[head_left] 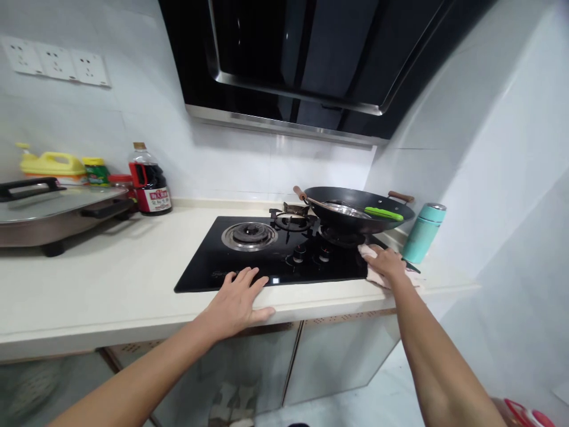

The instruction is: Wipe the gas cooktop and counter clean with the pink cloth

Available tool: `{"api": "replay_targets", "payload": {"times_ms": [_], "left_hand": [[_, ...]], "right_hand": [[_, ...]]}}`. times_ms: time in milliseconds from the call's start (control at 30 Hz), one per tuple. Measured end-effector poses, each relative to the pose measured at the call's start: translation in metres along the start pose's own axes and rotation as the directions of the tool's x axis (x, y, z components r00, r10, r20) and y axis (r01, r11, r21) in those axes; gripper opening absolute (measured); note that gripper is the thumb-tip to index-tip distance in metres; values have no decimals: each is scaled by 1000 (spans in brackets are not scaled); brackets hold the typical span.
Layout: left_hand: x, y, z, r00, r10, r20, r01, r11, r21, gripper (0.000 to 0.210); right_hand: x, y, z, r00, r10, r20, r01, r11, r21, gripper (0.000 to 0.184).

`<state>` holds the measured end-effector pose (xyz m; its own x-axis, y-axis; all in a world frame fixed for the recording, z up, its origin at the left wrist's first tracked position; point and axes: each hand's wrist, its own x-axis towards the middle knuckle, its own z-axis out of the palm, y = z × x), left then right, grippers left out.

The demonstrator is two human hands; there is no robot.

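At the far left of the bench (pixel 111 267) stands a wide pan with a glass lid (pixel 48 204), with a yellow jug (pixel 57 163), a green tub (pixel 96 172) and a red-handled bottle of dark liquid (pixel 151 184) lined up behind it towards the wall. Next comes the black glass cooktop (pixel 207 258), its left burner (pixel 249 236) uncovered, a black pan support (pixel 291 221) sitting behind and to the right of that burner. The left hand (pixel 237 299) rests at the cooktop's near edge, fingers spread, holding nothing. Further right, a black wok (pixel 373 201) sits over the right burner, a green utensil (pixel 384 213) inside it. The right hand (pixel 387 263) lies on a pale cloth (pixel 377 277) at the cooktop's near right corner; whether its fingers pinch the cloth or merely press it, I cannot tell. Just beyond, a turquoise flask (pixel 424 234) stands by the wall
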<state>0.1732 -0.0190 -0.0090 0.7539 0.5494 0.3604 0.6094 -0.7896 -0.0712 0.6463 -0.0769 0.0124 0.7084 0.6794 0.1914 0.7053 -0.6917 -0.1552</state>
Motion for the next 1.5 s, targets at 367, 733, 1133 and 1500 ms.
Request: {"api": "replay_targets", "payload": {"times_ms": [367,733,1133,1500], "left_hand": [[1,3,-6,1000,-3,29,3,1000,-1,76],[-1,6,-8,999,-35,28,36,999,-30,74],[-2,4,-2,1000,-29,-1,29,999,-32,75],[-5,5,-4,998,-52,21,53,996,-77,75]], "right_hand": [[-24,-73,0,954,-294,54,294,956,-4,56],[-81,-75,-9,962,-274,17,274,961,-43,50],[-169,-140,-11,807,-589,-40,587,795,156,47],[-96,-41,-6,917,-399,17,395,913,103,53]]}}
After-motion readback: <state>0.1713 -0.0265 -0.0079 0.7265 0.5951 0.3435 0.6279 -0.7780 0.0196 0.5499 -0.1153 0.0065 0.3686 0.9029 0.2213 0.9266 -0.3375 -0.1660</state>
